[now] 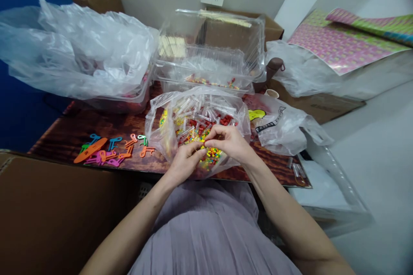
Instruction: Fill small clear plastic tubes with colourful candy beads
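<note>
Fingers over tiny multicoloured pieces

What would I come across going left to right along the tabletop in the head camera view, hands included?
Colorful plastic pieces, left hand, right hand, printed plastic bag. The open clear bag overlaps both hands, so it's left out.

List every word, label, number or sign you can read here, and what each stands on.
"Every", apparently, on the black band of the clear plastic bag at right; the band's other lettering is too blurred to read.
Faint marking on the cardboard box behind it: too blurred to read.
I can make out no other text.
</note>
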The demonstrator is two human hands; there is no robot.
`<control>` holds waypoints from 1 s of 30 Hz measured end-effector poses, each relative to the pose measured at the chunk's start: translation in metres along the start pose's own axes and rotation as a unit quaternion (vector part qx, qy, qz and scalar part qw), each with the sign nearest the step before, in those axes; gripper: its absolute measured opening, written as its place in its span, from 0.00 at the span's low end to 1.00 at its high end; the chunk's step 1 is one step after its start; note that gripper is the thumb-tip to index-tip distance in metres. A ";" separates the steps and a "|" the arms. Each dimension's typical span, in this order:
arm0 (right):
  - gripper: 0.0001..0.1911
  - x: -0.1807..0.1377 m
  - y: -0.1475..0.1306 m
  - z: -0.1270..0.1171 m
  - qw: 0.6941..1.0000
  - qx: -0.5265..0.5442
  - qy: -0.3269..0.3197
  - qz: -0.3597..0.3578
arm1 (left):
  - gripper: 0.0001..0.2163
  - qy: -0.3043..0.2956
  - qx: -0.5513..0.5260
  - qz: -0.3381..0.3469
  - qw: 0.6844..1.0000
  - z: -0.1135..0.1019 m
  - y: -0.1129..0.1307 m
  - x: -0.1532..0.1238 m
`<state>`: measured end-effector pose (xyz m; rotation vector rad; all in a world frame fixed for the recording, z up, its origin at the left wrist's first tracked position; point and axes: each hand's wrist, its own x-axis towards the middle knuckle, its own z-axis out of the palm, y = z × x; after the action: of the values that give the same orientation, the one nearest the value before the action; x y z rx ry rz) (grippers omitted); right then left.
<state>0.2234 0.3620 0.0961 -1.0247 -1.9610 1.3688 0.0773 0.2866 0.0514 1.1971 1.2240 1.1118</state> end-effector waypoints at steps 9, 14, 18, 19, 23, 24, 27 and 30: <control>0.07 0.000 0.019 -0.001 0.997 0.057 0.051 0.012 | 0.12 0.028 -0.069 -0.028 0.997 -0.016 -0.004 0.005; 0.06 -0.022 0.050 0.000 0.967 -0.256 -0.006 0.015 | 0.14 0.025 -0.149 -0.074 0.986 -0.017 -0.013 0.001; 0.06 -0.032 0.060 0.015 0.922 -0.386 -0.031 0.005 | 0.14 0.016 -0.199 -0.070 0.977 -0.007 -0.012 0.001; 0.06 -0.033 0.060 0.017 0.922 -0.388 -0.023 -0.001 | 0.14 0.014 -0.207 -0.072 0.976 -0.004 -0.010 0.001; 0.06 -0.032 0.056 0.008 0.967 -0.255 0.020 -0.008 | 0.13 0.004 -0.223 -0.090 0.971 0.000 -0.004 0.000; 0.06 -0.032 0.054 0.003 0.975 -0.217 0.039 -0.005 | 0.13 0.005 -0.226 -0.095 0.970 0.001 -0.003 -0.001; 0.05 -0.031 0.044 -0.009 0.971 -0.188 0.146 -0.009 | 0.14 0.009 -0.231 -0.108 0.967 0.004 -0.003 -0.003; 0.04 -0.029 0.033 -0.011 0.977 -0.086 0.197 0.002 | 0.15 -0.003 -0.232 -0.121 0.965 0.009 -0.003 -0.004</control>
<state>0.2577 0.3508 0.0688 -1.2697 -1.7952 0.9199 0.0864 0.2823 0.0481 0.6743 0.9986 1.1276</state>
